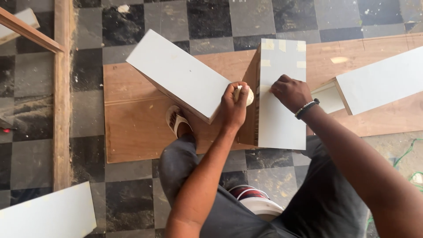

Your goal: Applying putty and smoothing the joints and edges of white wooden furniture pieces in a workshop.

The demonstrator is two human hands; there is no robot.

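My left hand [234, 105] is closed around a roll of pale tape [245, 95], held against the left edge of an upright white laminated panel [282, 119]. My right hand [291, 92], with a beaded bracelet on the wrist, presses its fingertips on that panel's face where a strip of tape runs across. Short pieces of pale tape [301, 46] stick near the panel's top. A second white panel [178, 72] leans to the left, close to my left hand.
A brown plywood sheet [132, 128] lies on the checkered floor under the panels. Another white board [381, 79] rests at the right, one more [46, 216] at the lower left. A wooden frame [62, 88] stands left. My sandalled foot [176, 120] rests on the plywood.
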